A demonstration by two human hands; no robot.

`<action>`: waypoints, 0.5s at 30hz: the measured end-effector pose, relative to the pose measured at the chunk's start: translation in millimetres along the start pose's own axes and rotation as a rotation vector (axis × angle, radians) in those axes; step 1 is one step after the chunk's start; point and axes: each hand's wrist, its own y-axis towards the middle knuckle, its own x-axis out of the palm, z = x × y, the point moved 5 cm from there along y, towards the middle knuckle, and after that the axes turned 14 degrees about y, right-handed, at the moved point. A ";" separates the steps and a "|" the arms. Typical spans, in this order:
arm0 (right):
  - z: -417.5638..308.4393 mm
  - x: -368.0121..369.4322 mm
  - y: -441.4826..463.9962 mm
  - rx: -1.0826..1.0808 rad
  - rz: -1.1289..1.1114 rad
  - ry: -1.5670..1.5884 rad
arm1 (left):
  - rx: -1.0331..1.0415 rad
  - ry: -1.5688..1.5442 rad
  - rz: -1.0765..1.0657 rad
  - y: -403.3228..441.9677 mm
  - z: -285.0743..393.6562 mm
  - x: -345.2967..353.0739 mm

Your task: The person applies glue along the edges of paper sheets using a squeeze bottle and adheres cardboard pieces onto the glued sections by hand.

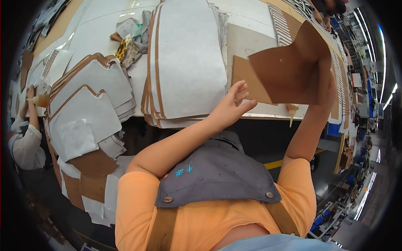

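My right hand (329,90) grips the right edge of a brown leather-like sheet (293,67), which is raised and curled above the table. Part of that hand is hidden behind the sheet. My left hand (233,104) is open, its fingers apart and slightly bent, holding nothing near the table's front edge. Flat under the raised sheet lies another brown piece (250,81), on a grey board (247,44). Left of my left hand stands a tall stack of white-faced pieces with brown edges (190,58).
A second stack of white-faced, brown-edged pieces (83,111) overhangs the table at left. Scraps (130,39) lie between the stacks. A small nozzle-tipped bottle (292,109) sits at the front edge. Striped strips (281,25) lie farther back. Co-workers are at far left (29,142) and top right (328,8).
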 end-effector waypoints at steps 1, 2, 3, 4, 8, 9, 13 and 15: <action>8.2 14.9 4.0 -0.007 -0.049 0.023 | -0.069 -0.100 0.019 -6.3 1.5 -5.7; 16.8 17.1 11.3 0.017 -0.080 0.027 | -0.033 -0.142 -0.022 -11.6 6.9 -9.2; 25.3 19.3 18.4 0.042 -0.111 0.030 | 0.004 -0.184 -0.063 -17.0 11.7 -13.4; 34.0 23.8 26.0 0.066 -0.142 0.032 | 0.039 -0.225 -0.104 -23.4 14.2 -17.6; 97.2 52.8 62.8 0.334 -0.061 0.076 | -0.021 -0.063 0.077 -43.1 8.6 -42.6; 113.6 51.4 75.4 0.362 -0.061 0.043 | 0.037 -0.052 0.167 -43.0 3.4 -48.1; 172.9 48.5 115.7 0.443 -0.087 -0.187 | -0.104 -0.508 0.163 -40.4 13.4 -69.4; 198.2 53.4 132.6 0.434 -0.144 -0.278 | -0.080 -0.622 0.168 -36.1 22.2 -82.2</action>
